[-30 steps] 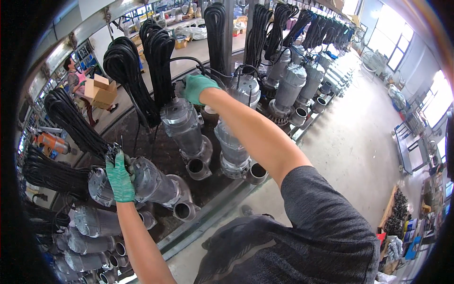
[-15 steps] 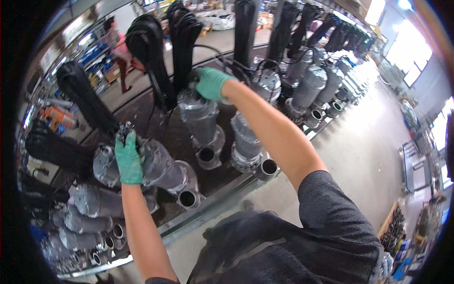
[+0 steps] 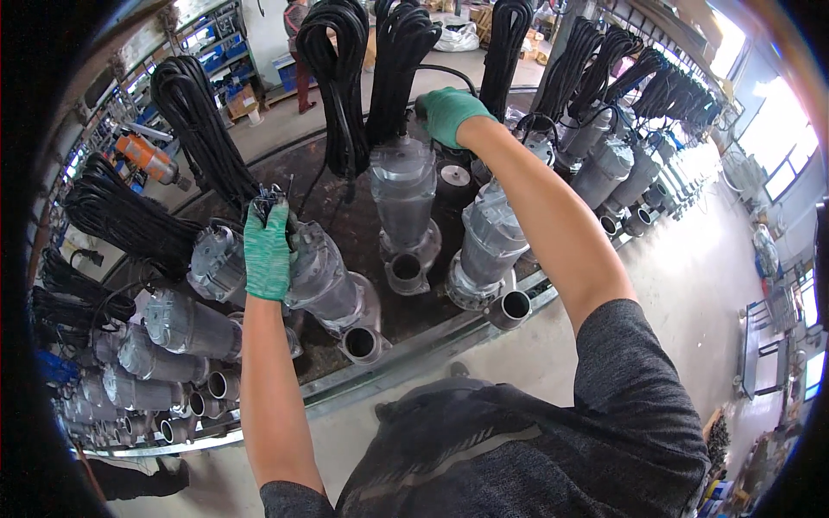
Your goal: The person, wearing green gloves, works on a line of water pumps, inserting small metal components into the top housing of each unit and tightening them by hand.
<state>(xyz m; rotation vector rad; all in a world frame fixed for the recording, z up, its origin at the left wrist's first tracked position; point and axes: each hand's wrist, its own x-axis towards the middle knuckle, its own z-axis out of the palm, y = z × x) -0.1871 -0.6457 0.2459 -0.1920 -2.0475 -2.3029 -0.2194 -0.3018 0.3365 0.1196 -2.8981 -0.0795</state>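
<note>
My left hand point(image 3: 267, 255), in a green glove, is closed round a cluster of small metal parts point(image 3: 270, 201). It is beside the top of a grey pump point(image 3: 324, 276) tilted on the bench, with another film-wrapped pump on its other side. My right hand point(image 3: 455, 116), also gloved in green, reaches farther out, its fingers closed on a dark piece point(image 3: 421, 107). That piece is just above and right of an upright pump point(image 3: 402, 194), next to a black cable coil point(image 3: 404, 65). The fingertips are partly hidden.
Rows of grey pumps continue left point(image 3: 186, 328) and right point(image 3: 604, 173), with coiled black cables point(image 3: 332, 82) rising behind. A round metal disc point(image 3: 455, 175) lies on the dark bench point(image 3: 354, 220). An orange power tool point(image 3: 148, 158) is at left. Behind the bench, a person point(image 3: 300, 52) stands near shelves.
The view has shifted, so the bench appears farther right. My right hand has moved slightly right of the upright pump's top, revealing the metal disc. My left hand keeps its grip.
</note>
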